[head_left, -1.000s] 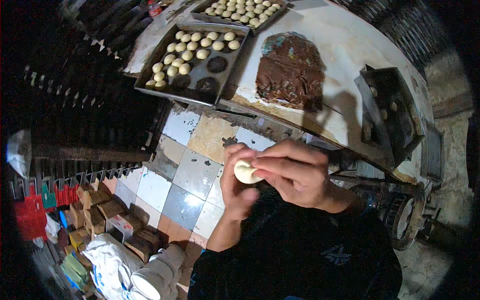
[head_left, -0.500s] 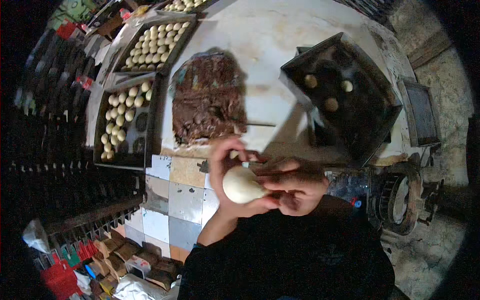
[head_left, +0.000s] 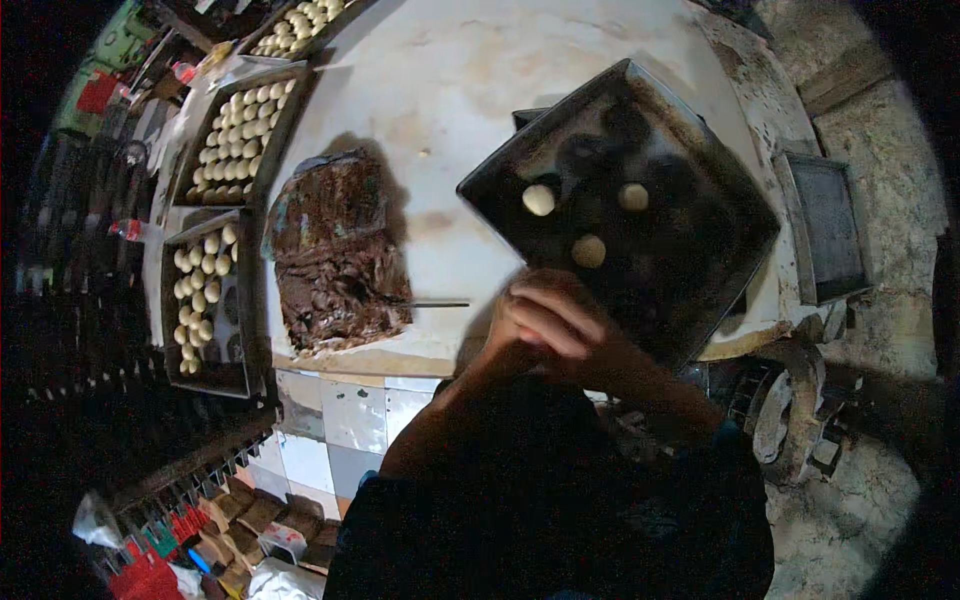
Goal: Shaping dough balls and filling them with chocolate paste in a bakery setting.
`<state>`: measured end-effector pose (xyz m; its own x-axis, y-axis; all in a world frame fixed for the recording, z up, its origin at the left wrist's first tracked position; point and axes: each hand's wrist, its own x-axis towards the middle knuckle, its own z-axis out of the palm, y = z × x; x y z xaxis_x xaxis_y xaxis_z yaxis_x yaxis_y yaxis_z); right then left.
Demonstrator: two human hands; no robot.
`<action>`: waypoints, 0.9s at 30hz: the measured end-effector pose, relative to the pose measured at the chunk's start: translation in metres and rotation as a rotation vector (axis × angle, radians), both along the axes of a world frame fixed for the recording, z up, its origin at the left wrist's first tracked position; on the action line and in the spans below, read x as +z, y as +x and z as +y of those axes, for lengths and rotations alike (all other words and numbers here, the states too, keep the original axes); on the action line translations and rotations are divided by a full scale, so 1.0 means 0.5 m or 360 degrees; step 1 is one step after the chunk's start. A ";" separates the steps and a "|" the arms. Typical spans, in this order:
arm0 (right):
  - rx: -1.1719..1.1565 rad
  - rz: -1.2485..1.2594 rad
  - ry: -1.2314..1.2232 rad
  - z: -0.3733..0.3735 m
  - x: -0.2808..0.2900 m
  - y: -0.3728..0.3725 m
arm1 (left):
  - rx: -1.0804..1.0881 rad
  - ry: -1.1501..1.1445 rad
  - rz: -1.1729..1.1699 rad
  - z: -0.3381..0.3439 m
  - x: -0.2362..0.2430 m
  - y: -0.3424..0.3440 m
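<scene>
My left hand and my right hand are pressed together, closed round each other, at the near edge of a dark square baking tray. The dough ball seen between them a moment earlier is hidden inside my cupped hands. Three round dough balls lie in the tray: a pale one, another to its right, and a darker-looking one closest to my hands. Left of the hands, a mass of glossy brown paste is spread on the table, with a thin dark stick-like tool beside it.
Along the left side of the pale worktable stand trays of dough balls: a partly filled one, a fuller one and another at the far end. A shallow metal tray leans at the right. Machinery with a wheel stands below it.
My hands have moved right, from over the tiled floor to the baking tray's near edge, and closed together over the dough ball. The view has shifted. The tray still holds three balls.
</scene>
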<state>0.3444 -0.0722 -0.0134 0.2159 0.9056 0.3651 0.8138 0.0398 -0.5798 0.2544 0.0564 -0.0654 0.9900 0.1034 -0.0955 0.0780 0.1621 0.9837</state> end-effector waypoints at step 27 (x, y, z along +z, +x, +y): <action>-0.0592 -0.0770 -0.0549 0.182 0.034 -0.036 | 0.2120 0.1734 0.1639 0.896 -0.255 -0.928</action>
<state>0.3263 0.0191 0.0035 0.4195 0.8847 0.2033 0.9076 -0.4124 -0.0784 -0.2094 0.5041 -0.1930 -0.1163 0.9849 0.1279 0.9292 0.0624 0.3644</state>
